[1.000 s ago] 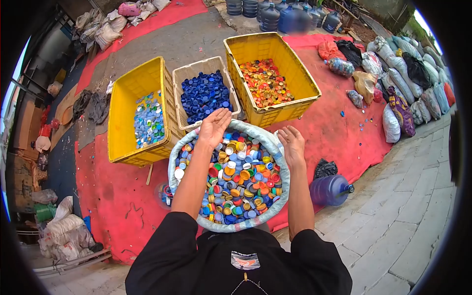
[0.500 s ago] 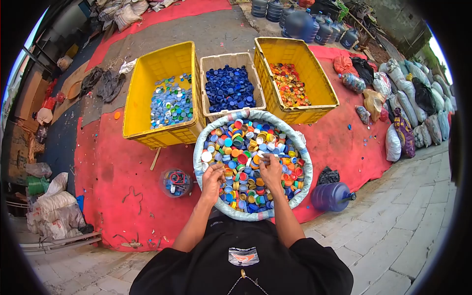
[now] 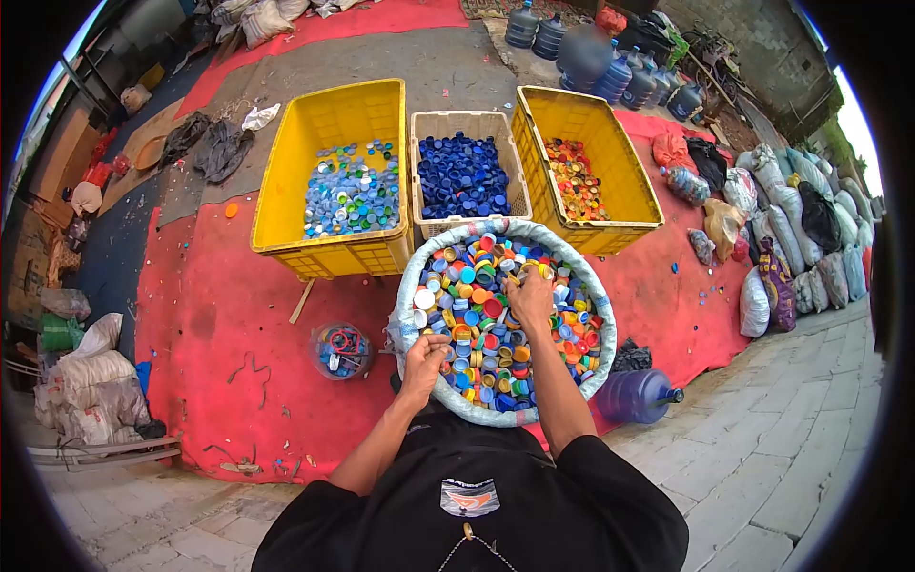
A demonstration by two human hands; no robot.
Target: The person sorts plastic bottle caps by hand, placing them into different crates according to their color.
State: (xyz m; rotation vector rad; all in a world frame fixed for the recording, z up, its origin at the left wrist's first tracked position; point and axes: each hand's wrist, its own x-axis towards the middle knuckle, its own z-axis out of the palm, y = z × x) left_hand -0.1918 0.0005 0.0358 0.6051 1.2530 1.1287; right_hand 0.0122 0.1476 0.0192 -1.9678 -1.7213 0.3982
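A round tub with a pale, cloth-wrapped rim [image 3: 606,329] stands right in front of me, heaped with mixed-colour plastic bottle caps [image 3: 477,331]. My right hand [image 3: 531,300] reaches into the upper middle of the heap, its fingers bent together around a bottle cap, partly hidden. At the tub's left inner edge is my left hand [image 3: 422,370], with fingers curled; what they hold, if anything, cannot be made out. Beyond the tub stand a yellow crate [image 3: 334,105] with light blue and green caps, a white crate [image 3: 464,124] with dark blue caps, and another yellow crate [image 3: 581,114] with orange and red caps.
A clear round container [image 3: 341,351] with small items sits left of the tub on the red mat [image 3: 238,381]. A large blue water jug [image 3: 637,396] lies to the right. Filled sacks [image 3: 801,229] line the right side; more jugs [image 3: 620,76] stand at the back.
My right hand has moved farther into the heap, away from my left hand. My left hand has drawn back toward the tub's left rim. The whole view has shifted slightly.
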